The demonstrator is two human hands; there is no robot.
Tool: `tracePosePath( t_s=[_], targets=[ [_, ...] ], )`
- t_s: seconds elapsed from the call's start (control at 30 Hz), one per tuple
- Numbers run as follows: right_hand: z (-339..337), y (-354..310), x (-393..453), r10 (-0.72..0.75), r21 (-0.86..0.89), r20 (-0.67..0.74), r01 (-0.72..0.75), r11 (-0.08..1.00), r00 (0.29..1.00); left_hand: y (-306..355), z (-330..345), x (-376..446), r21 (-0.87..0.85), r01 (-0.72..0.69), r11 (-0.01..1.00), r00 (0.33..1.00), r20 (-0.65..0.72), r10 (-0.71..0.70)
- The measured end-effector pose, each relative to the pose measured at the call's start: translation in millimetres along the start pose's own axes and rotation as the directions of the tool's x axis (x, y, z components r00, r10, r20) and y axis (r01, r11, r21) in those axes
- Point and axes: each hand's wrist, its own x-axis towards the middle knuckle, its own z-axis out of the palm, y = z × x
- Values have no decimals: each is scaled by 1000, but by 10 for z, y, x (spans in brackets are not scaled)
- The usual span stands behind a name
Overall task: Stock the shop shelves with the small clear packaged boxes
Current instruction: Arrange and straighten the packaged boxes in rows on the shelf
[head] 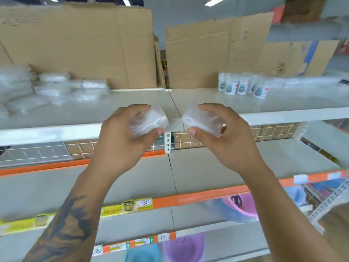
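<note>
Clear plastic is what both hands are holding. The left hand (124, 133) has its fingers curled over the top of one small clear box (151, 121) and its thumb tucked under it, so the box sits snug between them. The right hand (224, 133) grips a second clear box (203, 121) the same way, fingers on top and thumb below. Both boxes are tipped on their sides and their near ends almost meet in the middle, with only a small gap between them. They are up in the air, in front of the white edge of the top shelf (85, 132), not resting on it. Far back on that shelf, to the left, sits a pile of clear packs (54, 86) (quite blurry). To the right stand some little white tubs (243, 86) with round labels. Brown cardboard sheets (79, 46) lean behind them.
</note>
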Motion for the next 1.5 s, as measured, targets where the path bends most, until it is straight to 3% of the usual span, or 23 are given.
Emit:
tracePosePath(
  t_s=[0.23,0.47,0.67,0.87,1.13,1.3,1.5],
  targets=[
    [-565,534,-383,71,51,-130,-65,997,989,599,693,-297,-20,25,999,998,65,-24],
    [-999,1007,-426,104,36,-204,-98,995,973,957,1277,-128,-55,-49,997,996,66,53],
    [-1431,1427,-12,111,-79,-212,-130,988,971,1161,1918,339,-115,-120,986,989,72,129],
    [-1831,1744,610,17,-232,-222,-70,970,975,1327,2453,839,-114,-119,986,987,94,130],
    [-2159,2159,1182,30,-304,-139,-72,950,990,1427,2856,1264,-4,-78,997,985,151,78],
    [-2378,2389,1441,143,-323,11,-132,937,990,1595,3009,1397,28,-58,998,985,162,53],
    [-2777,2722,1789,269,-389,200,-176,904,942,1803,3209,1442,64,3,998,993,114,-11]
  ],
)
